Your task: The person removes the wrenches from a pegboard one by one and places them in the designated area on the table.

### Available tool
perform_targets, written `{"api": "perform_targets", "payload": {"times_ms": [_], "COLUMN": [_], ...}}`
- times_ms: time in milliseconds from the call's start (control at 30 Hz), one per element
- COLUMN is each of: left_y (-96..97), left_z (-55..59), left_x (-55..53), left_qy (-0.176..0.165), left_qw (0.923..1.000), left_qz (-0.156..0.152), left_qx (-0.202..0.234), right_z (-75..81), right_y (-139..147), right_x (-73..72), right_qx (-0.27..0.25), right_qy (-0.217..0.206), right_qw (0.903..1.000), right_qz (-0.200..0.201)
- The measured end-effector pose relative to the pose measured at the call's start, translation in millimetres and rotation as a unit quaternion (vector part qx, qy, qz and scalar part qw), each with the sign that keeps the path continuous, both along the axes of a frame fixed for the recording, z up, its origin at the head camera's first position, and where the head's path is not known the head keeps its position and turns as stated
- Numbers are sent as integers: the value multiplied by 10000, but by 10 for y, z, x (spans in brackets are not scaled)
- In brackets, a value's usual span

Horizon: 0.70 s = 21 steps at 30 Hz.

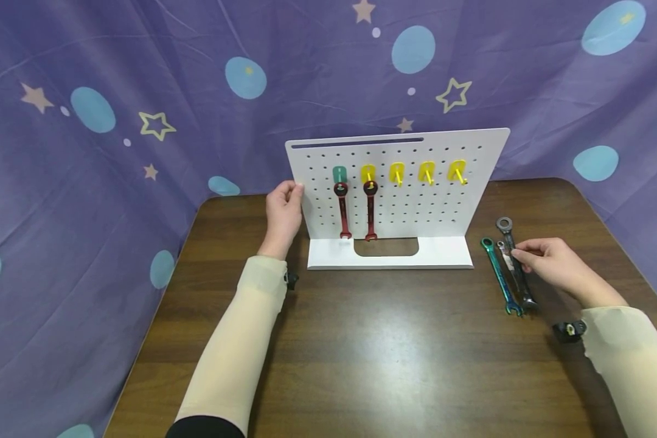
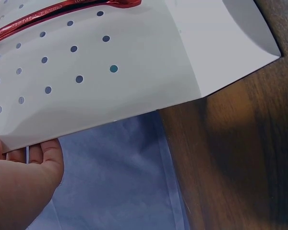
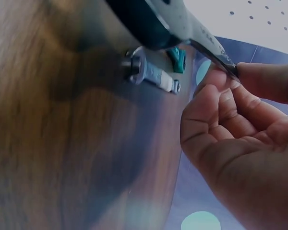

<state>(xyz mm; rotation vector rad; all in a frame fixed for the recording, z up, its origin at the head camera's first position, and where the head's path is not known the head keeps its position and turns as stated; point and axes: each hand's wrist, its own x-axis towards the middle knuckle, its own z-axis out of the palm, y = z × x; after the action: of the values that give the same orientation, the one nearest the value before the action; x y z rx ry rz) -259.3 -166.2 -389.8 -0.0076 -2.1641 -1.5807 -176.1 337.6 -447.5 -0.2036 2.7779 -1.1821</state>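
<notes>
Over by the person's head, one camera faces forward and down across the table (image 1: 350,371) to the curtain (image 1: 317,79), farthest back; the left wrist camera (image 1: 291,280) looks closely past the left hand (image 2: 21,187) at the pegboard (image 1: 416,210), seen sideways; the right wrist camera (image 1: 569,330) looks low past the right hand (image 3: 245,139), catching a pegboard corner, so all three share that board

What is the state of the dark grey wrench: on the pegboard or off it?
Off: the right hand pinches the dark grey wrench beside the pegboard.
</notes>
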Motion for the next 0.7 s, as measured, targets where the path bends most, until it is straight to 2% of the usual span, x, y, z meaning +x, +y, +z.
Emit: {"api": "perform_targets", "payload": {"times_ms": [400,700], "left_y": [-10,-8], "left_z": [-4,-6], "left_x": [-2,-3], "left_qy": [-40,-5], "left_qw": [10000,10000], "left_qz": [15,22], "left_qx": [-23,-63], "right_z": [-25,-37], "right_y": [172,236], "right_x": [8,0], "right_qx": [219,337], "right_qy": [-378,-491], "right_qw": [9990,9982], "right_qz": [64,69]}}
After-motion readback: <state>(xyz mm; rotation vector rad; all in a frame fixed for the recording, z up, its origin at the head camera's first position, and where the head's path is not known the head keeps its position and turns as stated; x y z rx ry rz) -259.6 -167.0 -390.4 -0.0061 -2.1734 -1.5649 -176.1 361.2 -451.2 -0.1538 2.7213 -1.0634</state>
